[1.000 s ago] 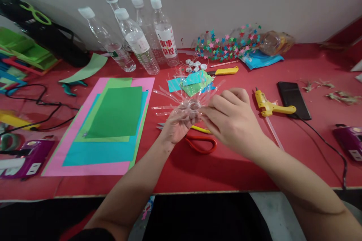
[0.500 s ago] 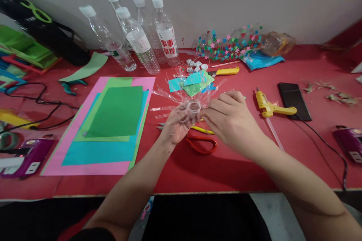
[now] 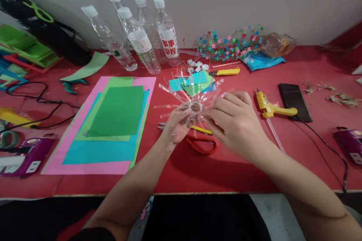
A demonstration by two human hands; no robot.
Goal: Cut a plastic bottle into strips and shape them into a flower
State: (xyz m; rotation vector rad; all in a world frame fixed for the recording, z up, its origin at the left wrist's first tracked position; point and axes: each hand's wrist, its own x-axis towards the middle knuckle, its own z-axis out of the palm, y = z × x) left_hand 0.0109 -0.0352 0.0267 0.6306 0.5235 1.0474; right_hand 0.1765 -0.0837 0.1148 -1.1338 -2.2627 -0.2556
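Between my hands is the clear top of a plastic bottle (image 3: 195,106), its wall cut into thin strips that fan outward around the round neck ring. My left hand (image 3: 178,122) grips it from the left, thumb against the neck. On the other side, my right hand (image 3: 230,116) has thumb and fingers pinched on one of the strips; the fingertips are partly hidden. Just below the hands lie red-handled scissors (image 3: 201,150) and a yellow-handled tool (image 3: 202,130), both partly covered by my left hand and the strips.
Sheets of coloured paper (image 3: 113,111) lie at the left, with plastic bottles (image 3: 168,37) standing behind. A yellow cutter (image 3: 226,71), paper scraps (image 3: 198,83) and a star-covered clear bottle (image 3: 229,45) are at the back. A yellow glue gun (image 3: 271,107) and black phone (image 3: 295,101) lie right.
The bottle top has turned slightly in my hands, and its strips now point in somewhat different directions. Both hands stay in nearly the same place.
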